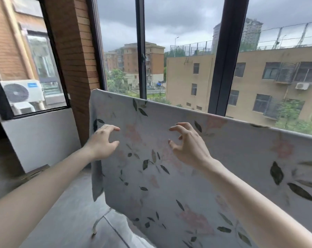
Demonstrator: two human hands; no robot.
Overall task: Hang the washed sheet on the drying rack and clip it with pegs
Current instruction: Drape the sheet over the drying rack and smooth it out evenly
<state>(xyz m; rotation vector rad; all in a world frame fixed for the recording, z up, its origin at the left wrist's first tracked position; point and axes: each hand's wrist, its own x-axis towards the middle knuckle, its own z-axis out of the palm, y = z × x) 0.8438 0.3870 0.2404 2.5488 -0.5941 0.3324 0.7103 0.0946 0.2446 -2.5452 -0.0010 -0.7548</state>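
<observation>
- Pale grey fabric sheet printed with dark green leaves and faded pink flowers [196, 176]: draped over a rail that it hides, its top fold running from upper left down to the right edge of the view; the near panel hangs towards the floor and fills the lower right.
- Left hand [103, 142]: raised before the sheet's left part, fingers [114, 129] loosely curled and spread from the thumb, holding nothing; whether the tips touch the cloth cannot be told.
- Right hand [189, 144]: raised before the sheet's middle, fingers [174, 129] bent claw-like and apart, holding nothing.
- White metal rack leg [100, 221]: showing below the sheet's lower left corner, standing on the grey floor [65, 221].
- Dark-framed window [225, 56]: directly behind the sheet, with tan and brick apartment blocks [201, 81] and an overcast sky beyond.
- Brick-clad pillar [76, 59]: left of the sheet, next to a second pane showing a white air-conditioner unit [21, 92] outside.
</observation>
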